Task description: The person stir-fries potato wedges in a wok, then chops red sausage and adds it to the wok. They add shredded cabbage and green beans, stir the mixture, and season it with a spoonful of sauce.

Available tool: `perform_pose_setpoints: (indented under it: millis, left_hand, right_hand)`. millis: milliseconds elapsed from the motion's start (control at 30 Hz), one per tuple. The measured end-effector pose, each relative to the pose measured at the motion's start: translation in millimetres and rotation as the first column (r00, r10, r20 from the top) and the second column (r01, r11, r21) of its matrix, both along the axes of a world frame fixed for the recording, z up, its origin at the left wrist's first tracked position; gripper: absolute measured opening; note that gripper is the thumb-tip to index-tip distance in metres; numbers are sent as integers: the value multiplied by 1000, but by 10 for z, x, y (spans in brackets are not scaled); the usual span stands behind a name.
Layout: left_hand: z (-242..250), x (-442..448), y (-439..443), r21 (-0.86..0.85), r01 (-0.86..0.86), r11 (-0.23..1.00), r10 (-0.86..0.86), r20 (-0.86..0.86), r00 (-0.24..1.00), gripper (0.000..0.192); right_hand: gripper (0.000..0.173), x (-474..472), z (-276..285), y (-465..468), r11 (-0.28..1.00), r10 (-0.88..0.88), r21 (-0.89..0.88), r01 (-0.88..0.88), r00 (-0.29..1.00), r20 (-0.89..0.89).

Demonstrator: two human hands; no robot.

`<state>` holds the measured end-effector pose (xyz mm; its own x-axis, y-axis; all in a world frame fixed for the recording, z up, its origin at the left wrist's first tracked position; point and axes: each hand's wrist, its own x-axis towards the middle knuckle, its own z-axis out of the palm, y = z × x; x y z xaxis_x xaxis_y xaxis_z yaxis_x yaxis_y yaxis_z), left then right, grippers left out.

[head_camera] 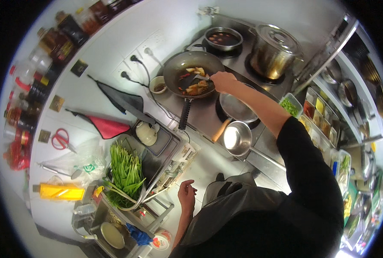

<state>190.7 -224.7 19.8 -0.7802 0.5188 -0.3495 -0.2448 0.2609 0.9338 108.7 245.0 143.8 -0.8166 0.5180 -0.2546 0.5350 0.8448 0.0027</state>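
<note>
A dark wok (175,69) with a black ribbed handle sits on the stove. In it lie pale sliced food pieces (198,87) and red chilli pieces (184,76). My right hand (223,82) reaches over the wok's right rim, closed around a metal spatula (201,77) whose blade is among the food. My left hand (187,193) hangs beside my apron, away from the stove, fingers loosely curled and holding nothing. Left of the wok is a small white bowl (158,85) with dark contents.
Behind the wok stand a steel pan of dark liquid (223,38) and a lidded stockpot (270,53). A saucepan (243,138) and a wooden-handled pan (238,106) lie near my right forearm. Green stalks (125,167) fill a basket at left; seasoning trays (318,113) stand at right.
</note>
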Motion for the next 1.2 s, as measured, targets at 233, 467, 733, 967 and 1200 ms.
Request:
perform_pose_setpoints:
  millis: [233, 467, 733, 967, 1200]
  left_hand:
    - [-12, -173, 295, 39, 273, 961, -270, -70, 960, 21]
    - [113, -154, 786, -70, 533, 843, -538, -86, 839, 20]
    - [138, 173, 1215, -101, 750, 653, -757, -81, 648, 20]
    - [-21, 772, 1648, -174, 840, 514, -856, -165, 490, 17]
    - [84, 1950, 1958, 39, 911, 411, -900, -140, 413, 13]
  right_hand:
    - [25, 708, 72, -217, 995, -55, -89, 41, 986, -159]
    - [30, 346, -501, -218, 941, -294, -247, 230, 918, -266]
    - [29, 1095, -472, -624, 969, -247, -138, 205, 770, -588]
    - [29, 3334, -457, -1764, 924, -381, -358, 135, 402, -833]
    - [11, 6155, -532, -2377, 667, -620, -570, 480, -68, -782]
